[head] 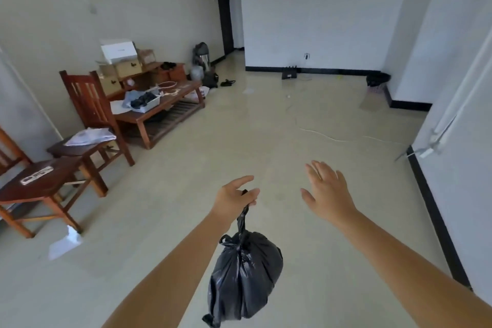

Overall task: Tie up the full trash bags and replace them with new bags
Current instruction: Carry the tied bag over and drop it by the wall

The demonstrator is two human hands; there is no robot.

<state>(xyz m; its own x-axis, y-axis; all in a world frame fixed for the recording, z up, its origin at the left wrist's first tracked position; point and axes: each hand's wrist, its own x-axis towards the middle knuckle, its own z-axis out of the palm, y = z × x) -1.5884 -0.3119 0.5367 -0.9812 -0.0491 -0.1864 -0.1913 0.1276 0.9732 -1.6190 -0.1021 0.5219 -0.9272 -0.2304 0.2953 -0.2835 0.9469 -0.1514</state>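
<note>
Already knotted, black trash bag [246,277] is hanging from left hand [234,201], pinching its neck; right hand [326,192] is spreading wide, empty. Far lined bin [376,84] probably still awaiting attention.

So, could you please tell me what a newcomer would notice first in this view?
The tied black trash bag hangs low in the centre, its twisted neck pinched in the left hand. Beside it the right hand is spread open above the bare tiled floor. Along the left wall stand wooden chairs and a cluttered low table.
</note>
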